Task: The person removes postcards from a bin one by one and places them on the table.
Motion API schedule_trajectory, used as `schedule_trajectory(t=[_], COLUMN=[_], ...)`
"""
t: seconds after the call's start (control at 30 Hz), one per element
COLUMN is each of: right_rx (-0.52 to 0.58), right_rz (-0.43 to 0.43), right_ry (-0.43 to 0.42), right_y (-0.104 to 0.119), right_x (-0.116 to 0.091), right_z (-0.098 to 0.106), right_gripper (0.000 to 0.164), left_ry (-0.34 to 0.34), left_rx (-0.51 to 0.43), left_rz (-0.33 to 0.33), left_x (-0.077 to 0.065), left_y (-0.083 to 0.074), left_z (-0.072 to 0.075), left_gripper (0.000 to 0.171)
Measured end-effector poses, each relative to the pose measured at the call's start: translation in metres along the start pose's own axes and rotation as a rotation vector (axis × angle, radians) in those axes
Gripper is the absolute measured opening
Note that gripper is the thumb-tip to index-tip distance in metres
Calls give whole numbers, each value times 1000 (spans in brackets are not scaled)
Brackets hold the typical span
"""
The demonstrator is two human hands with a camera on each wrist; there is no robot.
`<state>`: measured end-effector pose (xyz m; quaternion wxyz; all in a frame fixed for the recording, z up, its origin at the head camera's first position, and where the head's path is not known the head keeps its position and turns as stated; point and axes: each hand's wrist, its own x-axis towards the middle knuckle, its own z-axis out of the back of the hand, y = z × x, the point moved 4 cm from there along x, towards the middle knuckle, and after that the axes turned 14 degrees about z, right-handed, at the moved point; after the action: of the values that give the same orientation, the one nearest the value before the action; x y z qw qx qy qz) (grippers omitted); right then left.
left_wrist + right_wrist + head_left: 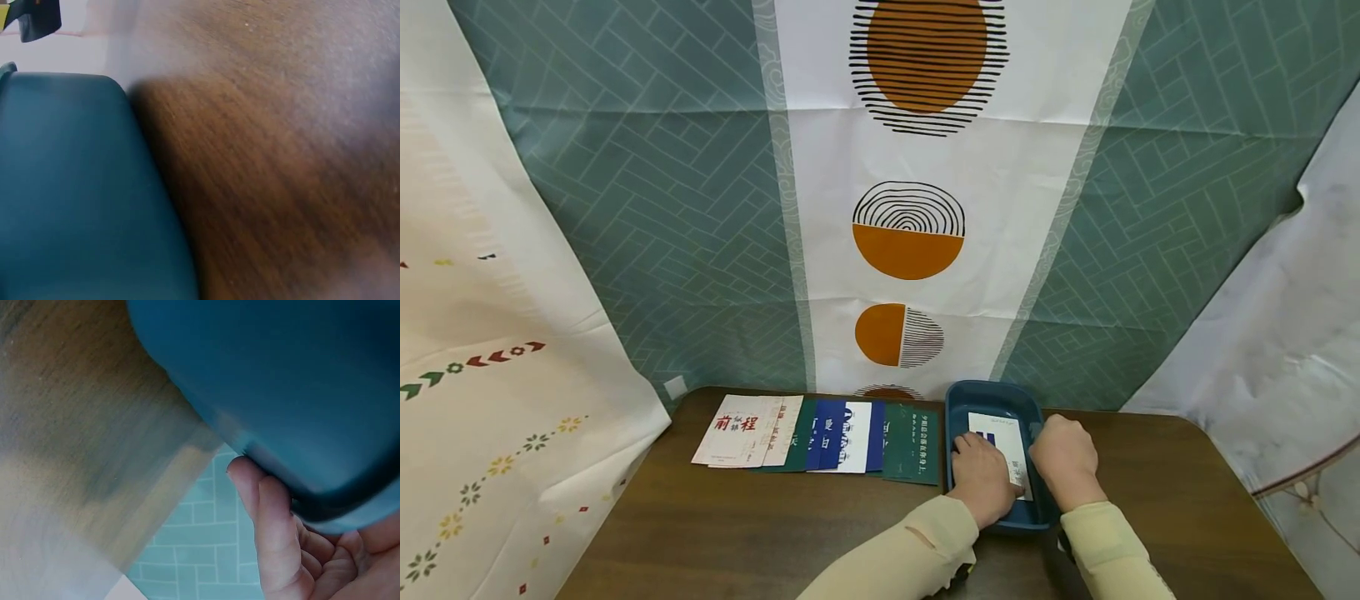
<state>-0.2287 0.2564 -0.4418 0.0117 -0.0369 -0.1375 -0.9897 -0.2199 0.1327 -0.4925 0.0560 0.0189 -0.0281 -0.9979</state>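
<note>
A dark blue plastic tray [997, 390] stands near the table's back edge, with a white card [1000, 429] with dark blue print lying in it. My left hand [981, 479] reaches into the tray and holds the card across its width, fingers at the left side and thumb at the right; the palm hides the card's lower part. At the tray's right side, my right hand [1066, 461] grips the rim. In the right wrist view, the fingers [275, 531] curl beneath the tray's edge. The left wrist view shows only the tray's outer wall [75, 187], not the hand.
Left of the tray, overlapping cards lie in a row: white ones with red print [737, 433], blue ones [826, 437], a white one with blue print [853, 437] and green ones [912, 446]. A patterned cloth [895, 150] hangs behind the brown wooden table [737, 533].
</note>
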Motion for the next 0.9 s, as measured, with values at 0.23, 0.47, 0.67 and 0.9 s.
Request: schedule_trajectory(t=[0.23,0.47,0.67,0.9], right_rx=[-5,-17,-12,-12], right_rz=[-16,-13,-32,-43], right_ry=[7,5,19,23], right_y=[-1,0,2,3], right_x=[2,2,1,2], right_z=[0,0,1,2], right_gripper=[25,24,24,24], left_ry=[-7,-68,-75,-73], left_rx=[-19,-91,-138,-226], left_rz=[-22,20,40,23], left_x=[1,1,1,0], left_y=[1,5,9,11], left_z=[1,7,10,15], left_gripper=[94,97,98,83])
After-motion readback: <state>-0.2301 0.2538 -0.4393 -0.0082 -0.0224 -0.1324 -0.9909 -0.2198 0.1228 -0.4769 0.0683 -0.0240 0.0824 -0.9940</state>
